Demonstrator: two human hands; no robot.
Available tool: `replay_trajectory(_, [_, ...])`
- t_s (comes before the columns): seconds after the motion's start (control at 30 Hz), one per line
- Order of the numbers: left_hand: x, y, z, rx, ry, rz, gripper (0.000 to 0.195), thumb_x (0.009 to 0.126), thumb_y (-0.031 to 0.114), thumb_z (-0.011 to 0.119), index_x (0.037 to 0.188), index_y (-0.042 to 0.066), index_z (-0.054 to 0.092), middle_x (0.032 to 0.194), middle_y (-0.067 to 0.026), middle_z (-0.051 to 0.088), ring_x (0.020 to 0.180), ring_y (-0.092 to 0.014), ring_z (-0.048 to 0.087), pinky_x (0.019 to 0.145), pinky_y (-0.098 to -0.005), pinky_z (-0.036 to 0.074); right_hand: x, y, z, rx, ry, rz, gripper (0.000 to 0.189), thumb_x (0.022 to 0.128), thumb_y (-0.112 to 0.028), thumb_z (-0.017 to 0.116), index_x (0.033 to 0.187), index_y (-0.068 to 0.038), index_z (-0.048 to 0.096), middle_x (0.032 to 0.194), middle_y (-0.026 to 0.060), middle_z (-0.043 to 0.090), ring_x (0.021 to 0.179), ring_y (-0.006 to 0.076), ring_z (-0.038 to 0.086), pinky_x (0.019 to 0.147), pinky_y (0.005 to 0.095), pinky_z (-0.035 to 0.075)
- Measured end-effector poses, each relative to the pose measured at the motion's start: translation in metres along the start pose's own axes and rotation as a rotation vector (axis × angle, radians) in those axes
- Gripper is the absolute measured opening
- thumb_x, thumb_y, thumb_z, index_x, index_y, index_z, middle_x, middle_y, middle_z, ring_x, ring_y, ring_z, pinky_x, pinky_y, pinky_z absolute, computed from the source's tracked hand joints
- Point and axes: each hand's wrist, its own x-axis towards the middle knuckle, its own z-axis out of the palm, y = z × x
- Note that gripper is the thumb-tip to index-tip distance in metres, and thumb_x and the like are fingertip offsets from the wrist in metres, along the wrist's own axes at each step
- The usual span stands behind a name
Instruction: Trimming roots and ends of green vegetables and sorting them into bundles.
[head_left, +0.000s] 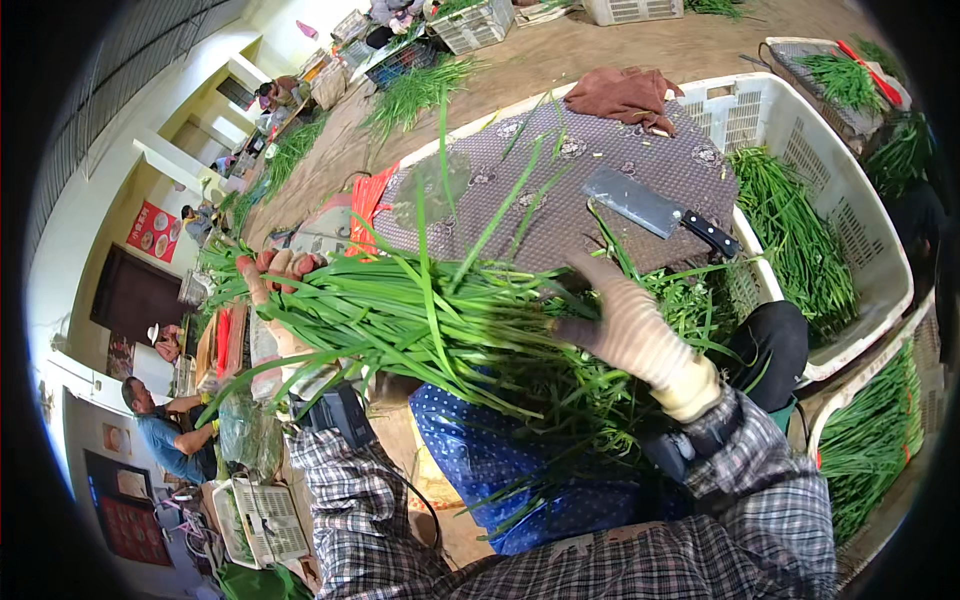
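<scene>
A thick bunch of long green leaf vegetables, like chives (405, 307), lies across in front of me. My left hand (281, 292), in a stained glove, grips its left part, fingers wrapped over the leaves. At the bunch's right end my right hand (626, 319), in a pale glove with dark fingertips, has its thumb and fingers spread and blurred; whether it pinches any stalks is unclear. Beyond the bunch, a cleaver (645, 206) with a black handle rests on a patterned cloth (487, 187). A brown rag (622, 97) lies on its far edge. Loose greens hang over a blue dotted apron (465, 442).
A white plastic crate (877, 225) holding greens (795, 240) stands right of the cloth. Below it, another crate holds tied bunches (874, 435). Red plastic strips (369, 210) hang at the cloth's left edge. A person (176, 431) in yellow gloves is at the left; others work farther back.
</scene>
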Motion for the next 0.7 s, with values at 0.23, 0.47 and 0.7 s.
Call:
replay_trajectory(0.23, [0.015,0.031,0.001,-0.167,-0.345,-0.24,0.037,0.092,0.045,0.048,0.07,0.015,0.047,0.058,0.0062,0.045,0.055,-0.012,0.039,0.077,-0.0362,0.038,0.053,-0.014,0.058,-0.124,-0.098,-0.024,0.036,0.09,-0.012,0.046,0.124,-0.001,0.045,0.108,0.0115,0.059,0.096,0.0217,0.058,0.075,0.0306,0.047])
replay_trajectory(0.47, [0.013,0.055,-0.002,-0.257,-0.446,-0.286,0.038,0.092,0.045,0.047,0.07,0.015,0.044,0.057,0.0054,0.04,0.052,-0.01,0.037,0.079,-0.0326,0.037,-0.032,0.052,-0.002,-0.778,-0.493,0.344,0.018,0.08,-0.013,0.054,0.092,-0.002,0.061,0.079,0.0176,0.065,0.075,0.035,0.064,0.064,0.0437,0.05])
replay_trajectory(0.7, [0.027,0.085,-0.011,-0.261,-0.68,-0.314,0.033,0.088,0.039,0.05,0.065,0.015,0.046,0.053,0.0013,0.051,0.046,-0.01,0.045,0.067,-0.0308,0.044,0.02,-0.03,-0.036,-0.315,-0.109,-0.025,0.056,0.081,-0.034,0.064,0.124,-0.003,0.047,0.116,0.0176,0.058,0.103,0.026,0.059,0.086,0.0346,0.046])
